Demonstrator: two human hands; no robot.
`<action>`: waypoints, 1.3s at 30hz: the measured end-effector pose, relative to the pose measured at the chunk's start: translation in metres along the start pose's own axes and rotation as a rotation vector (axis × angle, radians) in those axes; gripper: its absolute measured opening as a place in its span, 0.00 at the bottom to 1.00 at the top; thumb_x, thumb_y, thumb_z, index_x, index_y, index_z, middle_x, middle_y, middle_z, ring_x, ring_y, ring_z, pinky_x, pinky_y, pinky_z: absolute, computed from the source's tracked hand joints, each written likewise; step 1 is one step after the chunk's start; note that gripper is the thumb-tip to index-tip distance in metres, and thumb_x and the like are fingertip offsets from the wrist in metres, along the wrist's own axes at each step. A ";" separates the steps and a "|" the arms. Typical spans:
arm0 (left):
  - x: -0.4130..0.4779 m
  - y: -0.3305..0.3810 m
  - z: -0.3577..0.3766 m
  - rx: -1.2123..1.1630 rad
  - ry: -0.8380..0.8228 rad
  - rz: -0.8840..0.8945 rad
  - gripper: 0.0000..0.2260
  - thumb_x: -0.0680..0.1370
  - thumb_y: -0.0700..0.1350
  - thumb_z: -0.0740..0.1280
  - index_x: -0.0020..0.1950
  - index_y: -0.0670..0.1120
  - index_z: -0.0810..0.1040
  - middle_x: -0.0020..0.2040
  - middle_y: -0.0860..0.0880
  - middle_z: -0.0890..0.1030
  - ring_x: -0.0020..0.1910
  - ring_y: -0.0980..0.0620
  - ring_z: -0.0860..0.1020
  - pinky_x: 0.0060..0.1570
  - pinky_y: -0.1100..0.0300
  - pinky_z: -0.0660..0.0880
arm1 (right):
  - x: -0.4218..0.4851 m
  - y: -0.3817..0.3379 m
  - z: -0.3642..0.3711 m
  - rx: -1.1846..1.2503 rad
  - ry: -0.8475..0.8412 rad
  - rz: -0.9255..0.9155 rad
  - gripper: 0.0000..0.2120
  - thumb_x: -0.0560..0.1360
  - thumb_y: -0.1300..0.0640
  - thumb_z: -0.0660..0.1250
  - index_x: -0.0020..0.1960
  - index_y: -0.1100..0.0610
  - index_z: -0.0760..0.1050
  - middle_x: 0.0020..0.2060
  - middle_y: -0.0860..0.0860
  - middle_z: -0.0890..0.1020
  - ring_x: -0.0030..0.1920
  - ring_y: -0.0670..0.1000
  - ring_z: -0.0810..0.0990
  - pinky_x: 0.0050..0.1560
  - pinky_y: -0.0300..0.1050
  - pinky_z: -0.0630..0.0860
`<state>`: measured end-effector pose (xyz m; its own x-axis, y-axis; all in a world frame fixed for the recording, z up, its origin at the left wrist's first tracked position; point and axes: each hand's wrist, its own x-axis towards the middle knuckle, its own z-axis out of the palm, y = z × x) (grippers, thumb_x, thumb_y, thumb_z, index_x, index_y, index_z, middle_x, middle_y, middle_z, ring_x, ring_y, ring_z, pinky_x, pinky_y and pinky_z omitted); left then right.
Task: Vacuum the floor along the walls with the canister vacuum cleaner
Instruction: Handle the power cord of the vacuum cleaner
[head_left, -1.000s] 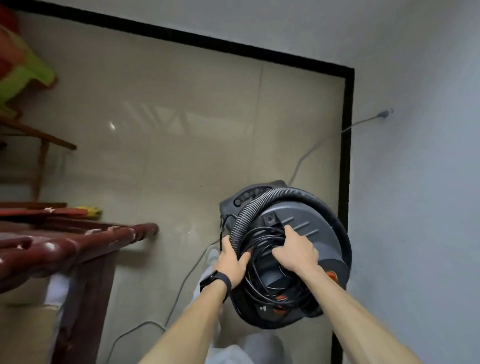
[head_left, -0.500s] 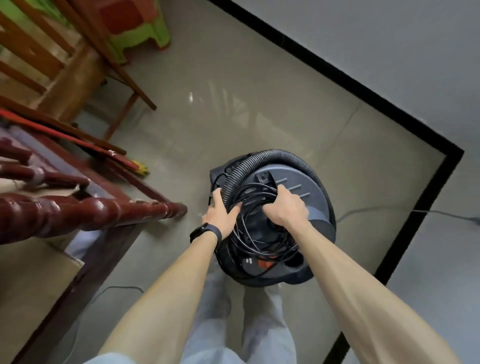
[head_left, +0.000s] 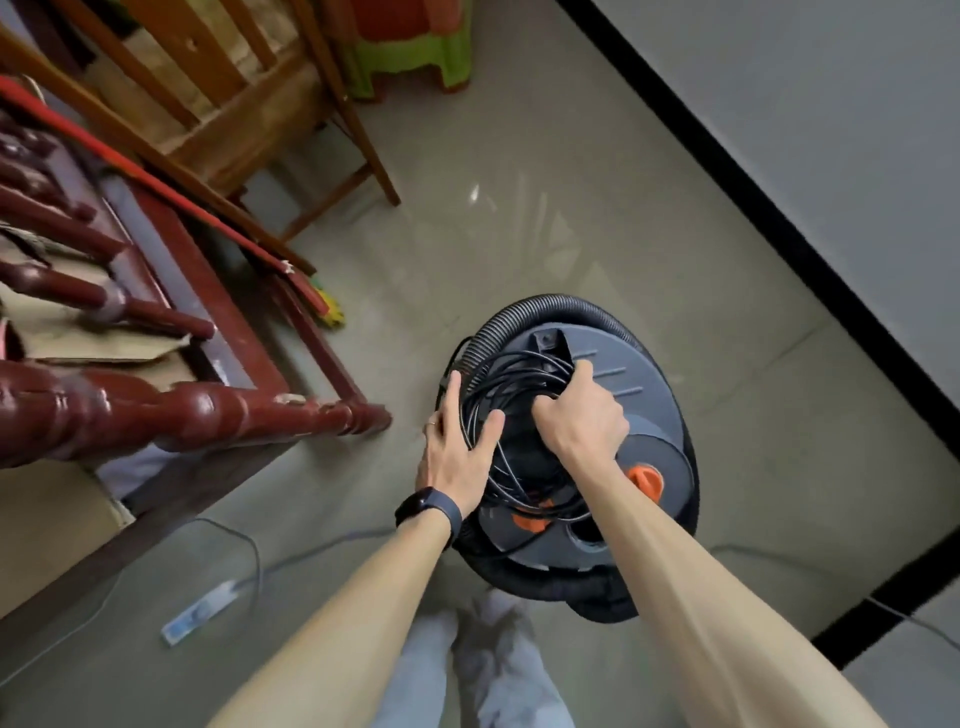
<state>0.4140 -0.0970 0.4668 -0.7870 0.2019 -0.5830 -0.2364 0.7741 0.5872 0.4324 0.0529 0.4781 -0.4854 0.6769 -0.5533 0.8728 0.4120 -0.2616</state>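
Vacuum (head_left: 623, 364) is moving clear of the wall (head_left: 779, 104); my right hand (head_left: 582, 415) is gripping the cord (head_left: 519, 364) at its top, while my left hand (head_left: 452, 457) is pressing flat, fingers spread. Likely heavy and rigid, so best lifted from the top.

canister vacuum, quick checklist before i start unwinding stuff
1. Power cord unwound: not ok, coiled on top of the canister vacuum.
2. Hose freed: not ok, wrapped round the body.
3. Right hand grip: ok, fingers curled into the coil.
4. Left hand steadying: ok, resting on hose and cord.
5. Power strip nearby: ok, on the floor beside the dark red bench.
6. Cord's plug end: cannot tell, not visible.
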 end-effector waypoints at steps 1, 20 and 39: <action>0.013 0.004 -0.006 0.012 -0.014 0.005 0.31 0.78 0.68 0.57 0.75 0.73 0.42 0.76 0.42 0.64 0.71 0.41 0.67 0.63 0.49 0.65 | 0.007 -0.007 -0.001 0.020 0.000 0.006 0.14 0.74 0.53 0.65 0.55 0.53 0.62 0.43 0.53 0.75 0.45 0.59 0.72 0.47 0.52 0.70; 0.312 0.159 -0.117 -0.034 -0.046 -0.024 0.30 0.79 0.64 0.59 0.72 0.76 0.41 0.72 0.36 0.62 0.66 0.33 0.70 0.66 0.40 0.64 | 0.249 -0.232 -0.082 0.031 0.029 -0.121 0.14 0.74 0.51 0.64 0.55 0.56 0.67 0.42 0.54 0.75 0.44 0.60 0.73 0.46 0.51 0.69; 0.557 0.274 -0.214 -0.234 0.198 -0.143 0.32 0.79 0.59 0.61 0.76 0.70 0.45 0.74 0.41 0.67 0.70 0.38 0.68 0.69 0.45 0.64 | 0.466 -0.471 -0.154 -0.109 -0.066 -0.475 0.15 0.74 0.51 0.65 0.53 0.57 0.64 0.51 0.60 0.81 0.48 0.63 0.76 0.46 0.51 0.66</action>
<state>-0.2110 0.0991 0.4232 -0.8267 -0.0370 -0.5615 -0.4586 0.6226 0.6341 -0.2126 0.2686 0.4654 -0.8213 0.3599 -0.4426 0.5434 0.7296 -0.4151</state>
